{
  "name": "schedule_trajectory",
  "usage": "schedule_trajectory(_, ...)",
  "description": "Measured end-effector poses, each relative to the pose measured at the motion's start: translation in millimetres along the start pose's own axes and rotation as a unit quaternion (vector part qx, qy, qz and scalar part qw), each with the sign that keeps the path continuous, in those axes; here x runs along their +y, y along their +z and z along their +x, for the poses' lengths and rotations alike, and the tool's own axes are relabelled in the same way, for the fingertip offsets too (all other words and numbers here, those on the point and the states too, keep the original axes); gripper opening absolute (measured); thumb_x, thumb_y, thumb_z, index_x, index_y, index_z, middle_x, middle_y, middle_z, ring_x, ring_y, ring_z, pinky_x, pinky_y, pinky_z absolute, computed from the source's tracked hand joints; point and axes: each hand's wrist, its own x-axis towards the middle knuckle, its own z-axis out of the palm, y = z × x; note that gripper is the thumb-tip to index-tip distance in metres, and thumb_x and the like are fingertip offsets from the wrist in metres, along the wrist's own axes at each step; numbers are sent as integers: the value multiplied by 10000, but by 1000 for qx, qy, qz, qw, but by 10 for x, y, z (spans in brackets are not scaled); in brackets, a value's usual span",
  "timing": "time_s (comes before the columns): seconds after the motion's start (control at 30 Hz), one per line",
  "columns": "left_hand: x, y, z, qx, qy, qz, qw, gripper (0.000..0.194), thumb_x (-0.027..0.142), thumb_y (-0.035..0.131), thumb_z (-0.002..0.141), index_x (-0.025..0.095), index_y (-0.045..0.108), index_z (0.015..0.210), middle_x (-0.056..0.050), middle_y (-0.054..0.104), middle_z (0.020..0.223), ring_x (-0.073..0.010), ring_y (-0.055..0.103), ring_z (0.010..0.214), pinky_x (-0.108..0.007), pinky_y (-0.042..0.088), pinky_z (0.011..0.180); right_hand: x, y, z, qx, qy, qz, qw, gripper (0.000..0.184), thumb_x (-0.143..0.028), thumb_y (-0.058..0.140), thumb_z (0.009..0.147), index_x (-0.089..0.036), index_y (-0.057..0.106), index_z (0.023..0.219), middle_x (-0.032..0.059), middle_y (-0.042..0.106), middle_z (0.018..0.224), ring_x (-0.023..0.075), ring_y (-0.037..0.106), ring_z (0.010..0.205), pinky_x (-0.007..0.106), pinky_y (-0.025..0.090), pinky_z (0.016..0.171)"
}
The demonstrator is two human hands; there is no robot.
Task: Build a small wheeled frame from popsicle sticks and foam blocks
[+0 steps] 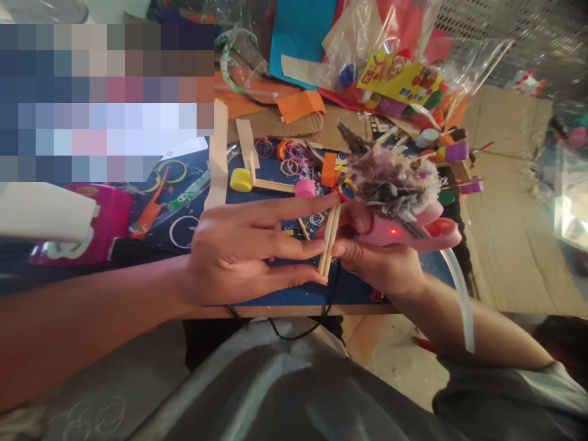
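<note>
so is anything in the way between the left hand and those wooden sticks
Nothing visible: fingertips of the left hand touch the wooden sticks directly. The right hand has its thumb against their other side, and the pink glue gun is off to the right, not between.

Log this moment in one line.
Left hand: touching sticks; Right hand: pinching sticks; Glue gun: by right hand, red light lit; Table: yellow disc, pink disc
</note>
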Motion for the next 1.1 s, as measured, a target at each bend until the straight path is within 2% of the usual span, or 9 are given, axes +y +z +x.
schedule_trajectory(0.07,-5,10,0,4,-7,-3,1000,218,324,1002,990,241,874,1147,-124,866,1471,-214,924,909,-278,776,795,9,-2,4,-1,-3,4,1000,735,-561,1081,835,-275,404,826,-26,735,898,130,635,676,237,528,472)
schedule_trajectory(0.17,-21,20,1,3,-11,-10,1000,224,331,1004,989,233,872,1141,-156,851,1492,-101,794,626,-216,682,594,17,-5,5,-6,1,6,1000,723,-561,1075,846,-276,411,833,-28,721,899,133,626,681,243,523,476)
schedule_trajectory(0.33,-40,23,19,7,16,0,1000,194,308,1001,988,229,877,1114,-145,868,1455,-55,690,546,-196,584,485,17,-5,0,-7,8,8,1000,703,-559,1084,833,-273,442,846,-26,719,912,127,614,676,239,504,473)
schedule_trajectory(0.47,-27,27,4,3,-6,10,1000,206,344,1009,984,255,873,1111,-146,833,1522,-68,714,574,-208,594,495,0,8,0,1,0,0,1000,723,-573,1081,834,-272,424,835,-45,673,872,93,506,586,243,461,448)
schedule_trajectory(0.6,-8,32,-14,2,-7,6,1000,207,341,1001,990,257,873,1129,-132,829,1535,-89,768,600,-204,619,498,-17,21,1,1,-6,-5,1000,725,-557,1089,829,-271,422,822,-47,669,845,99,502,591,262,468,484)
schedule_trajectory(0.73,8,33,-24,-9,-19,10,1000,214,375,993,1000,245,871,1117,-130,815,1560,-192,906,843,-259,749,680,-12,10,2,6,-12,-11,1000,691,-515,1120,792,-269,475,829,-60,659,811,107,501,597,275,491,520)
schedule_trajectory(0.83,16,37,-34,-8,-23,11,1000,212,389,996,996,271,861,1110,-93,815,1569,-257,933,1046,-325,800,853,-7,2,1,12,-14,-20,1000,711,-526,1121,787,-269,459,830,-58,654,826,115,542,628,275,514,536)
schedule_trajectory(0.97,7,46,-29,0,-27,-4,1000,207,380,1000,990,272,867,1105,-106,805,1578,-270,931,1112,-320,804,926,-6,3,5,4,-17,-9,1000,728,-544,1099,819,-272,423,830,-77,608,781,101,521,595,260,491,516)
schedule_trajectory(1.1,-23,55,-5,6,-5,-12,1000,192,337,1006,977,254,873,1088,-151,803,1552,-295,929,1124,-338,811,943,5,1,13,4,-2,0,1000,717,-530,1120,786,-276,451,837,-67,659,825,96,480,564,273,486,497)
